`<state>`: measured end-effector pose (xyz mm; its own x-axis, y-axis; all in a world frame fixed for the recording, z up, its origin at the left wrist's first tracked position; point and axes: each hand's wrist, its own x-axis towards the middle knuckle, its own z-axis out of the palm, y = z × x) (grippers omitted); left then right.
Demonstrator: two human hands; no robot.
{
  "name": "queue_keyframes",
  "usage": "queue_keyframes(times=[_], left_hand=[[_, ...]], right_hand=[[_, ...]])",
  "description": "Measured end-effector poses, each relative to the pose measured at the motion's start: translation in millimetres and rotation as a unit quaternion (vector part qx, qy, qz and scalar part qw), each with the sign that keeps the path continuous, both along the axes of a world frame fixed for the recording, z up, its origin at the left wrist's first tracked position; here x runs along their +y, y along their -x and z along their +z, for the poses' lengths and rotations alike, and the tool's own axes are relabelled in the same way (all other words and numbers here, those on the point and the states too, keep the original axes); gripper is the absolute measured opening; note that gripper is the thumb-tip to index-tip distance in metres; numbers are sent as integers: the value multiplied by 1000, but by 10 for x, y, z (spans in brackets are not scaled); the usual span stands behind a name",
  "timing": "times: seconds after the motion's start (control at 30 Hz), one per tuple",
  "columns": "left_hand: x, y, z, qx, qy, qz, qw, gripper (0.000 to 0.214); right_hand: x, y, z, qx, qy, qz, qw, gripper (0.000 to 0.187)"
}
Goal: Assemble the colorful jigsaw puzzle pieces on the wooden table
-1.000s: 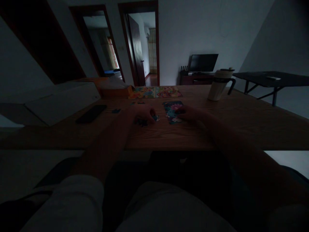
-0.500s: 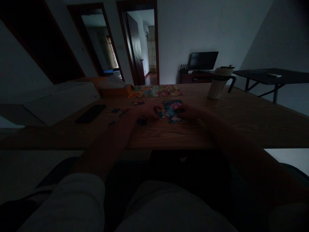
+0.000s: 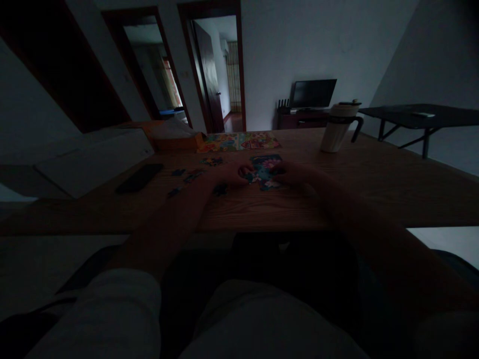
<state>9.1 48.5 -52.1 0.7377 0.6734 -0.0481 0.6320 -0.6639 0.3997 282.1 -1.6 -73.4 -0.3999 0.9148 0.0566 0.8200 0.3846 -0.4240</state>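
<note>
The room is dim. A partly built jigsaw patch [image 3: 264, 169], blue with pink flowers, lies on the wooden table [image 3: 337, 199]. My left hand [image 3: 230, 174] is at its left edge, fingers curled and pinched on a small puzzle piece pressed against the patch. My right hand [image 3: 292, 173] rests on the patch's right side, fingers bent down on it. Several loose pieces [image 3: 192, 175] lie to the left of my left hand, and one dark piece [image 3: 220, 189] sits just in front of it. A colourful picture sheet [image 3: 239, 141] lies further back.
A dark phone [image 3: 139, 178] lies on the table at the left, beside a pale flat box [image 3: 93, 159] and an orange box [image 3: 175, 139]. A lidded white mug [image 3: 337, 130] stands at the back right. Beyond are a black side table [image 3: 419, 117], a monitor [image 3: 313, 93] and open doorways.
My left hand has slid right from the loose pieces to the patch's left edge, carrying a small piece. My right hand has stayed on the patch.
</note>
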Motion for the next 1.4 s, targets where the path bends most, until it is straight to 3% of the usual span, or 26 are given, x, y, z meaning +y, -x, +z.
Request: queue_keyframes(times=[0.13, 0.4, 0.73, 0.97, 1.23, 1.4], left_hand=[[-85, -74, 19, 36, -47, 7, 998, 56], [-331, -196, 92, 89, -101, 16, 991, 65], [-269, -234, 16, 67, -115, 12, 991, 55], [-261, -270, -21, 76, -128, 38, 988, 53], [-301, -276, 25, 88, -132, 26, 987, 54], [-322, -261, 52, 91, -128, -4, 988, 51]], right_hand=[[30, -17, -19, -8, 9, -15, 1000, 31], [40, -23, -23, -27, -1, -4, 1000, 31], [-2, 0, -3, -16, 11, -27, 999, 32], [-8, 8, 90, 84, -42, -195, 976, 32], [11, -66, 120, 88, -52, -238, 966, 27], [6, -69, 143, 105, -11, -263, 959, 28]])
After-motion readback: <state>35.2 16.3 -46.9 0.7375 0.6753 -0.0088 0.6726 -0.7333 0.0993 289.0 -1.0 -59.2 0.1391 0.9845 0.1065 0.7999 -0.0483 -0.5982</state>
